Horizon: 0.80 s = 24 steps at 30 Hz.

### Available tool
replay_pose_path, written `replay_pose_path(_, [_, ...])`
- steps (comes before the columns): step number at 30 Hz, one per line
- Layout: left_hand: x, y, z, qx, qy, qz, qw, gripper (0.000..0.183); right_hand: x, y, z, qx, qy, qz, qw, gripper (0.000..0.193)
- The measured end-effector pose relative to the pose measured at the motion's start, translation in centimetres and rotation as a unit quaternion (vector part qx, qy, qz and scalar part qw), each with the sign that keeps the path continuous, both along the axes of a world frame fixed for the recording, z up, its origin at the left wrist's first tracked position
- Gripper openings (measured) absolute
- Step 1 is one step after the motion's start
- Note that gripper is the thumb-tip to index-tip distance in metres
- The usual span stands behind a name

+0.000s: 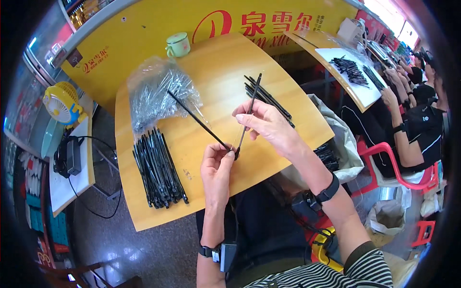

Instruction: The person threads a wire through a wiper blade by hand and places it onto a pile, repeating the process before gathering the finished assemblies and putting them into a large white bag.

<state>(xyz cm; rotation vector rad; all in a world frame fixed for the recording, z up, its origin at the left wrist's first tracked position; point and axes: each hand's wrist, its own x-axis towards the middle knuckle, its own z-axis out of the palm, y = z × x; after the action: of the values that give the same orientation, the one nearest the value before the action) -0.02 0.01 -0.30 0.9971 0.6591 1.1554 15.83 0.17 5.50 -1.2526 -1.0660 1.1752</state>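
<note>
Left-hand grip (217, 174) closed on the lower ends of two slender black rods (198, 118), mid-frame; right-hand grip (270, 126) pinches the right one. Pale wood bench (216, 77), yellow panel (158, 24) behind. Upper left: clear plastic bag (142, 79) holding thin clear pieces (176, 81). Right: whitish sack (346, 139), black pieces (328, 156) inside. Top: lidded green cup (179, 46), contents hidden.

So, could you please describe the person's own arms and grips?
The left grip and right grip are ungloved. Black bands circle both wrists; a boxy grey device adjoins the left one. The right sleeve has dark and white stripes and a dark cuff.
</note>
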Motion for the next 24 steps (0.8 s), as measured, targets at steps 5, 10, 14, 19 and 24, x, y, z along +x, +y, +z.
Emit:
replay_pose_path(5, [0.5, -0.3, 1.4, -0.003, 0.028, -0.015, 0.999, 0.01, 0.3, -0.3, 0.6, 0.004, 0.028, 0.039, 0.999, 0.02])
replay_pose_path(10, [0.3, -0.2, 0.8, 0.019, 0.088, -0.039, 0.995, 0.014, 0.0, -0.6, 1.4, 0.005, 0.076, 0.028, 0.997, 0.021])
replay_pose_path(14, [0.4, -0.2, 0.6, 0.027, 0.058, -0.038, 0.997, 0.013, 0.2, -1.0, 1.3, 0.015, 0.059, 0.026, 0.998, 0.016])
replay_pose_path(19, [0.2, 0.1, 0.8, -0.014, -0.026, -0.038, 0.999, 0.009, -0.6, -0.9, 0.6, 0.015, 0.079, 0.05, 0.996, 0.015])
replay_pose_path(24, [0.1, 0.5, 0.5, -0.024, -0.044, -0.026, 0.998, 0.008, -1.0, -0.7, 0.5, 0.055, 0.015, 0.041, 0.998, 0.019])
